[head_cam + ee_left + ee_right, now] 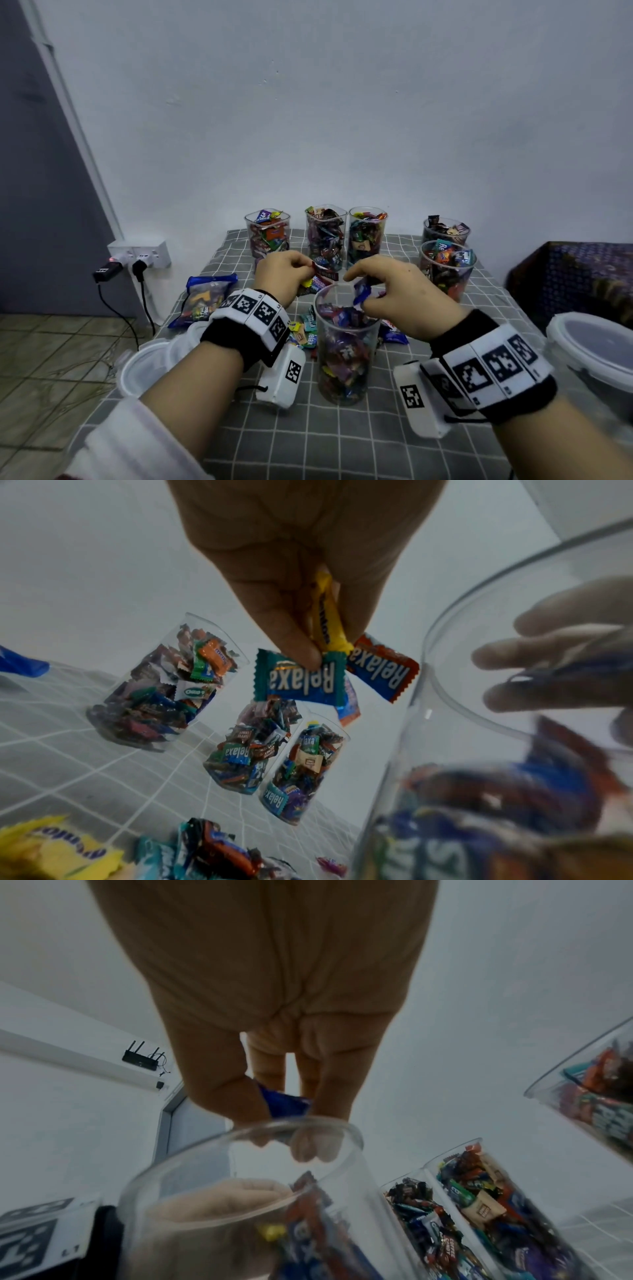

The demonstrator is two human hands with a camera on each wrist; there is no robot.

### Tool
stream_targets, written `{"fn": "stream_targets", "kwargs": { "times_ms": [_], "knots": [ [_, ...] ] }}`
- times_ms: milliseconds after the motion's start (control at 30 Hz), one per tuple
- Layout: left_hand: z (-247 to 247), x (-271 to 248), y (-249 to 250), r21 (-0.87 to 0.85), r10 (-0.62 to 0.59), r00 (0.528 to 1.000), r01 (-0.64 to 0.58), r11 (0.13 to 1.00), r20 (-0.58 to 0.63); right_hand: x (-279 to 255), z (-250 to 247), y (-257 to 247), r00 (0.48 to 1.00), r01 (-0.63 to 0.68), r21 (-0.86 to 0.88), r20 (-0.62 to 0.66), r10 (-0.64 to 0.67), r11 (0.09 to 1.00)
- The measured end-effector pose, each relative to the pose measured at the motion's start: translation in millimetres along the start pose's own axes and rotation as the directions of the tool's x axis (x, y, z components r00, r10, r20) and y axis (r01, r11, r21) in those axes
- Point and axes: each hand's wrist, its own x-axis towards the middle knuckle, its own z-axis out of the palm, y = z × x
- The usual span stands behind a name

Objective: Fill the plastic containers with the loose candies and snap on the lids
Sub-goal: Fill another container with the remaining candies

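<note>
Your right hand [400, 298] pinches a blue-wrapped candy [361, 291] over the mouth of the near clear container [346, 363], which stands on the grey checked cloth [325, 442] partly filled. Left of that container, your left hand [281, 274] pinches a bunch of wrapped candies [308, 680]. Behind the container stand five filled containers [326, 236]; loose candies [303, 330] lie at its left base, lids [144, 366] further left

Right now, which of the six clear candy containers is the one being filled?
The near container, standing alone in front. The right hand holds a blue candy over its rim; the five others stand farther back.
</note>
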Motion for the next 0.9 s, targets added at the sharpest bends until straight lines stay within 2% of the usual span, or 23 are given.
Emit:
{"fn": "stream_targets", "kwargs": {
  "times_ms": [133, 200, 233, 367, 467, 600, 767, 900],
  "knots": [
    [-7, -3, 10, -0.050, 0.015, 1.000, -0.015, 0.999, 0.003, -9, 10, 10, 0.989, 0.031, 0.199, -0.151, 0.000, 0.979],
    [-11, -4, 15, -0.068, 0.039, 0.999, -0.039, 0.997, 0.005, -13, 14, 17, 0.976, 0.025, 0.310, -0.213, 0.044, 0.950],
    [-12, -5, 19, -0.088, 0.045, 0.999, -0.045, 0.995, 0.003, -14, 17, 21, 0.978, -0.005, 0.361, -0.191, 0.079, 0.933],
    [-14, -13, 37, -0.160, 0.104, 0.995, -0.102, 0.982, 0.008, -18, 36, 34, 0.982, -0.189, 0.514, 0.089, 0.167, 0.837],
    [-12, -22, 49, -0.231, 0.152, 0.986, -0.131, 0.964, 0.074, -19, 51, 39, 0.976, -0.220, 0.600, 0.128, 0.179, 0.770],
    [-6, -34, 55, -0.222, 0.196, 0.967, -0.158, 0.962, 0.163, -18, 56, 41, 0.978, -0.199, 0.638, 0.085, 0.189, 0.744],
    [-2, -43, 51, -0.146, 0.170, 0.948, -0.134, 0.980, 0.271, -21, 51, 42, 0.985, -0.160, 0.604, 0.050, 0.163, 0.781],
    [-2, -52, 52, -0.075, 0.191, 0.918, -0.175, 0.982, 0.349, -25, 49, 45, 0.989, -0.139, 0.570, 0.037, 0.144, 0.810]
  ]
}}
